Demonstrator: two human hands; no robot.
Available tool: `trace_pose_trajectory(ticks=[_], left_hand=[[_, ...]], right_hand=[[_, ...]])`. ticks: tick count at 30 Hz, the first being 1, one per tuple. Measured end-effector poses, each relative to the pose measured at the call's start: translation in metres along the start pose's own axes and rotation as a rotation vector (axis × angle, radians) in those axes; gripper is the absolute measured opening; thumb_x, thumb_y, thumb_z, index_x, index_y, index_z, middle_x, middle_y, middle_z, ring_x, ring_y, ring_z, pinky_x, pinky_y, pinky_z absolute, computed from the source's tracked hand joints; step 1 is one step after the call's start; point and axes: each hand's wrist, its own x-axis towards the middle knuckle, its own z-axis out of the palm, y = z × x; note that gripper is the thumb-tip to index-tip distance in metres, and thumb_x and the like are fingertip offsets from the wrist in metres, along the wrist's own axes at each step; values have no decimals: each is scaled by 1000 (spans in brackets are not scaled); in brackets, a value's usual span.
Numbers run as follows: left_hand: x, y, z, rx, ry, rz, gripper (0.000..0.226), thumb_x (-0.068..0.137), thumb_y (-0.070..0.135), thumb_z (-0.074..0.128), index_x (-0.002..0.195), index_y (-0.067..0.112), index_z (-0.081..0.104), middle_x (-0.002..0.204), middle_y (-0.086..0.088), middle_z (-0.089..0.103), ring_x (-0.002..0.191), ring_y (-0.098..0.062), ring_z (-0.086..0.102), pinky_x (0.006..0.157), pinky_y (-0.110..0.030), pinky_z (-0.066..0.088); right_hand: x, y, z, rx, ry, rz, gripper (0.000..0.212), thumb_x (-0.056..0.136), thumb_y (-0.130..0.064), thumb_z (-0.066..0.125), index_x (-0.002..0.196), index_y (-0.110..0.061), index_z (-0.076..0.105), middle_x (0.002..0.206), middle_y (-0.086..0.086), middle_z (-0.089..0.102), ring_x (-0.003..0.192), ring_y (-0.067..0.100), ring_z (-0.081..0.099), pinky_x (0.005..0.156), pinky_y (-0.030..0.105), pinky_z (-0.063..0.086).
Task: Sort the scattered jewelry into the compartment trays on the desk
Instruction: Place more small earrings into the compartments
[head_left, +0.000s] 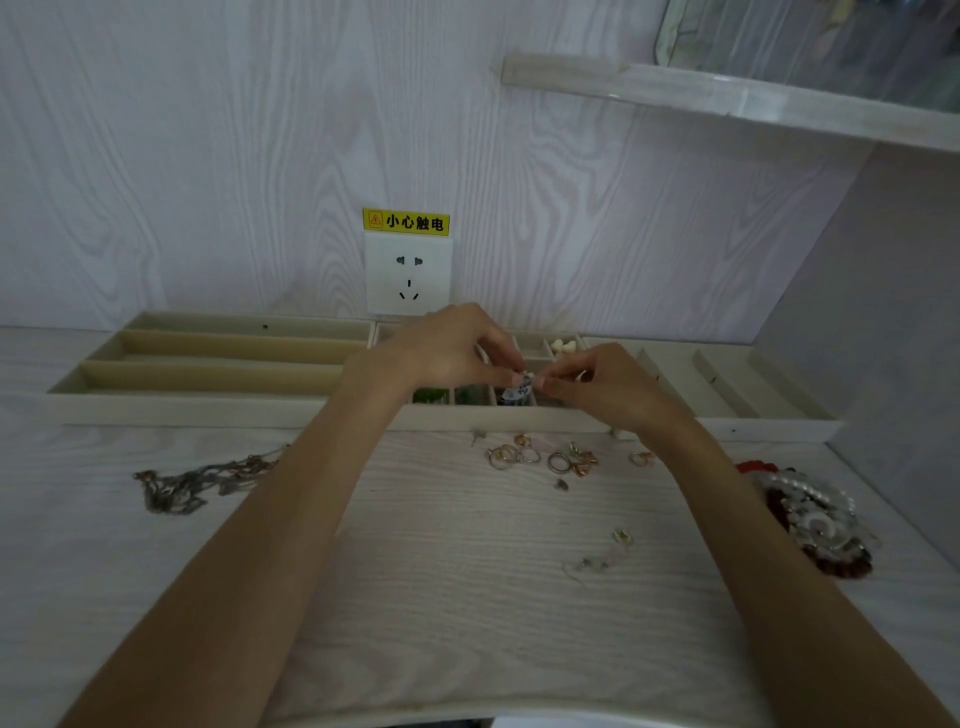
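— Where does the piece you are sorting sit right now?

— You have a small blue-and-white patterned bead piece (523, 387) pinched between both hands, right above the middle compartment tray (498, 415), over the front cell that already shows more blue-and-white. Your left hand (452, 348) has its grip curled, thumb and fingertip closed on one end; your right hand (605, 382) pinches the other end the same way

— How much looks done?

— Only a start, I'd judge. A few front cells hold something green (430, 396), and a back cell has cream-coloured pieces (563, 345). The long-slotted beige tray (218, 358) on the left and the slanted-divider white tray (727, 384) on the right look unfilled

— And what is left for you?

— Most of it: the cluster of metal rings (545, 457) on the table (441, 597) just in front of the trays, the tangled grey chain necklaces (197, 480) to your left, the pale dangling earrings (605, 553) nearer you, and the heap of pearl and red bead bracelets (815, 519) at your right
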Motion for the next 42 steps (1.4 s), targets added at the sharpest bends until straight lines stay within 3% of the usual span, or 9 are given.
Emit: trace_pose_trajectory(ticks=[3, 8, 14, 23, 27, 30, 33, 37, 42], left_hand=[[1, -1, 2, 7, 48, -15, 17, 83, 24, 72, 100, 24, 74, 99, 6, 72, 88, -3, 64, 88, -31, 53], [1, 0, 4, 42, 303, -83, 13, 78, 36, 75, 81, 32, 63, 80, 15, 66, 77, -2, 62, 75, -28, 50], [-7, 7, -4, 14, 59, -119, 21, 75, 44, 75, 87, 27, 75, 86, 15, 70, 88, -3, 65, 85, -31, 53], [0, 1, 1, -146, 79, -176, 26, 71, 26, 82, 77, 25, 57, 76, 9, 66, 86, -14, 66, 90, -36, 51], [0, 5, 1, -169, 9, -173, 25, 76, 22, 78, 71, 21, 54, 67, 7, 58, 67, -11, 57, 68, -25, 45], [1, 7, 2, -134, 2, -161, 32, 76, 19, 78, 64, 21, 48, 54, 10, 46, 48, -2, 41, 51, -21, 31], [2, 3, 2, -105, 46, -152, 36, 76, 19, 78, 61, 22, 45, 54, 10, 46, 50, -2, 41, 51, -22, 30], [5, -1, 4, -49, 69, -136, 34, 76, 22, 78, 62, 23, 47, 59, 11, 52, 57, -4, 49, 61, -24, 37], [7, 1, 8, 55, 78, -134, 29, 76, 29, 77, 66, 26, 50, 64, 13, 54, 67, -8, 55, 68, -26, 43]], right_hand=[[-1, -2, 2, 26, -12, 17, 19, 82, -26, 70, 94, -13, 74, 87, 1, 69, 69, 0, 56, 63, 12, 42], [-4, -4, -1, 21, -28, 28, 20, 85, -27, 66, 97, -12, 73, 91, 1, 69, 76, 4, 58, 59, 3, 41], [-5, -6, -1, 52, -30, 40, 22, 88, -26, 62, 102, -12, 72, 86, -4, 66, 76, 2, 57, 62, 7, 39], [-4, -5, -3, 19, -36, 13, 14, 85, -25, 66, 95, -16, 72, 78, -10, 63, 68, -3, 54, 57, 2, 40], [-1, -3, -5, -72, 85, -176, 23, 89, -13, 60, 104, -27, 68, 84, 3, 62, 63, 6, 51, 65, 23, 42], [0, -5, 4, -211, 66, -203, 30, 92, -12, 52, 99, -33, 72, 83, -5, 64, 68, 13, 54, 68, 27, 39], [0, -6, 2, -271, 34, -128, 27, 91, -16, 52, 99, -31, 73, 66, -16, 52, 55, 2, 47, 65, 19, 33], [-3, -5, -3, -114, 57, -98, 13, 86, -25, 65, 95, -26, 73, 72, -16, 58, 57, -7, 51, 55, 10, 33], [4, 0, 9, -185, 100, -76, 15, 79, -33, 72, 88, -22, 76, 78, 2, 67, 70, 11, 56, 69, 32, 44]])
